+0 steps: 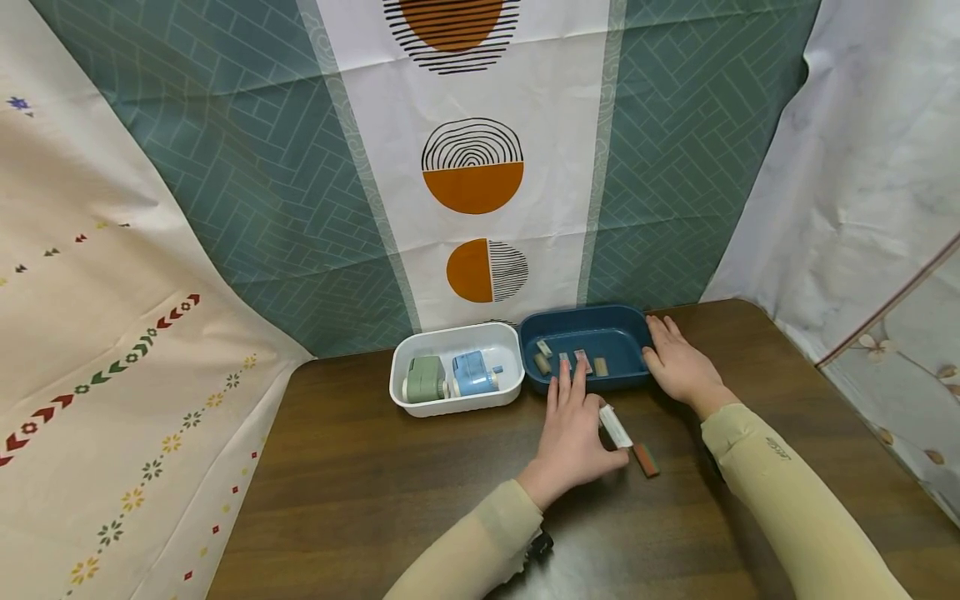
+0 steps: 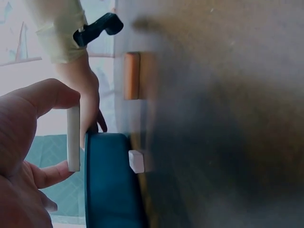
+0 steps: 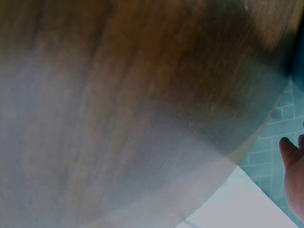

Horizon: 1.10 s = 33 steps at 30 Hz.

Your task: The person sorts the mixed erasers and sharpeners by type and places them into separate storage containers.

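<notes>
Between thumb and a finger of my left hand [image 1: 573,433] I pinch a slim white bar, probably an eraser [image 1: 615,427], by its two ends. In the left wrist view the white bar [image 2: 73,137] stands over the table near the dark blue tray [image 2: 107,180]. A red-brown and green block [image 1: 646,460] lies on the wood to its right. My right hand [image 1: 678,362] rests at the right end of the blue tray [image 1: 626,321], fingers extended along its rim. Several small eraser-like pieces [image 1: 601,367] lie in that tray, partly hidden by my left fingers.
Left of the blue tray stands a white tray [image 1: 456,408] with a green crank sharpener [image 1: 425,379] and a blue one [image 1: 471,373]. Beside the blue tray, a small pale block [image 2: 137,161] shows in the left wrist view. A patterned curtain [image 1: 480,275] hangs behind.
</notes>
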Each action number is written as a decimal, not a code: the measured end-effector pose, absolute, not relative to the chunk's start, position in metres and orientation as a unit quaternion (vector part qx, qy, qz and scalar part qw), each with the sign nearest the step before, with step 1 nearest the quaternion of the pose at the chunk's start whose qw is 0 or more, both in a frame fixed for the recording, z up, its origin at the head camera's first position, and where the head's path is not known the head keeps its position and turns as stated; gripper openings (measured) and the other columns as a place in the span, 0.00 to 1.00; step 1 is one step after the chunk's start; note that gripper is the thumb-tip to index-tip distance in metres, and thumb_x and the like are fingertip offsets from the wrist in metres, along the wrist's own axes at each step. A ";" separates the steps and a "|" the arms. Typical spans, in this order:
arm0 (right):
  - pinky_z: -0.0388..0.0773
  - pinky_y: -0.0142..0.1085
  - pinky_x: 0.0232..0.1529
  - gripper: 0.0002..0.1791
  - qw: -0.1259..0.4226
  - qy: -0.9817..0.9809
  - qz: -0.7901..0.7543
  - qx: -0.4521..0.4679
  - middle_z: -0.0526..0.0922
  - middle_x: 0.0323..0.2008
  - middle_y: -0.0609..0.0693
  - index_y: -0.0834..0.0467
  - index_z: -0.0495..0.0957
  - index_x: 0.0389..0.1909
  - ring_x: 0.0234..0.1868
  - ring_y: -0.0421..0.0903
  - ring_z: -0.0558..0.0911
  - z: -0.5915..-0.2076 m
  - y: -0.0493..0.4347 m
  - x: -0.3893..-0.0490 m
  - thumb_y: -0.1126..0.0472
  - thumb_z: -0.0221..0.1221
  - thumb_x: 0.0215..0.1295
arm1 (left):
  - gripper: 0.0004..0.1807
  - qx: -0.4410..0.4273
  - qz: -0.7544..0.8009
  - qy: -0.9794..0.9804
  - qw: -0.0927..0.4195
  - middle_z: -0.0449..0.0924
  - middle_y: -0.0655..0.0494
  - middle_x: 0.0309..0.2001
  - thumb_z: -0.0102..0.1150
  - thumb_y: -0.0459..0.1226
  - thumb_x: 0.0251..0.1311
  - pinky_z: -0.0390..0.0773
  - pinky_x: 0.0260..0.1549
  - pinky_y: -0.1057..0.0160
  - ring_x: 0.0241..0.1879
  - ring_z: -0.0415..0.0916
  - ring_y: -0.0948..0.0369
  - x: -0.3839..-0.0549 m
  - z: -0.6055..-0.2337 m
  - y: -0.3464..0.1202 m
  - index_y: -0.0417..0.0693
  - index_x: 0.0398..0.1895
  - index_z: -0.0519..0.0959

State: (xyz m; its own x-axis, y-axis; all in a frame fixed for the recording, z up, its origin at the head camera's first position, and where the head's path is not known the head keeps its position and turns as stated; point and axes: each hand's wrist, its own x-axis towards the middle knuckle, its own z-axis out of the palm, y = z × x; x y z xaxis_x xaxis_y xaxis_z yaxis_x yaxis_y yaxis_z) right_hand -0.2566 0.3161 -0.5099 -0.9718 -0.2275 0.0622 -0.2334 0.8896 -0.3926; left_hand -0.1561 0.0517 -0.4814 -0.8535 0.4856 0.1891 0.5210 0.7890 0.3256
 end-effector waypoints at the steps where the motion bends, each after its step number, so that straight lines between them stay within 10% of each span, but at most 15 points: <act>1: 0.49 0.64 0.79 0.38 0.008 -0.972 0.203 0.118 0.46 0.84 0.70 0.68 0.40 0.86 0.85 0.67 0.40 -0.510 0.316 -0.257 0.50 0.38 0.88 | 0.34 -0.266 -0.186 -0.944 0.051 0.36 0.45 0.88 0.80 0.62 0.49 0.43 0.81 0.43 0.85 0.24 0.45 -0.157 -0.481 0.051 0.50 0.49 0.83; 33: 0.48 0.64 0.79 0.39 0.004 -0.973 0.199 0.121 0.46 0.84 0.71 0.69 0.40 0.85 0.84 0.69 0.41 -0.510 0.316 -0.259 0.50 0.36 0.87 | 0.41 -0.225 -0.207 -0.949 0.074 0.38 0.42 0.87 0.78 0.62 0.53 0.37 0.81 0.45 0.85 0.20 0.45 -0.193 -0.460 0.035 0.44 0.62 0.83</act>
